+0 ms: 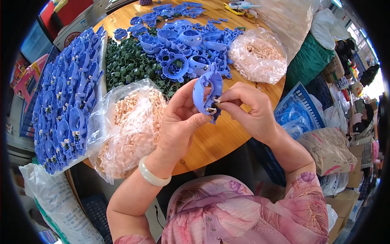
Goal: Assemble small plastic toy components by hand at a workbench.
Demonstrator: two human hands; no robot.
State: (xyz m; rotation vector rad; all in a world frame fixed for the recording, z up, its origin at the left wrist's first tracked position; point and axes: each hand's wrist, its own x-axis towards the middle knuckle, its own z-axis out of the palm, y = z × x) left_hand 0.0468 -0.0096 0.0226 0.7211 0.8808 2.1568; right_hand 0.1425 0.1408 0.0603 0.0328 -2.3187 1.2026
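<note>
My left hand (180, 116) grips a blue plastic shell part (199, 95) by its side, holding it up above the table's near edge. Inside the shell, near its lower end, a small cream-coloured piece (211, 110) shows. The fingertips of my right hand (250, 107) are pinched together at the shell's inner side, around a small dark piece whose kind I cannot make out. Just beyond my hands lies a pile of similar blue plastic parts (191, 38), beside a heap of dark green plastic pieces (130, 61).
On the round wooden table (227, 140) sit a clear bag of small peach-coloured pieces (138, 118) at near left and another such bag (260, 55) at far right. A tray of blue parts in rows (69, 101) stands left. A glue-gun-like white tool (242, 5) lies far back.
</note>
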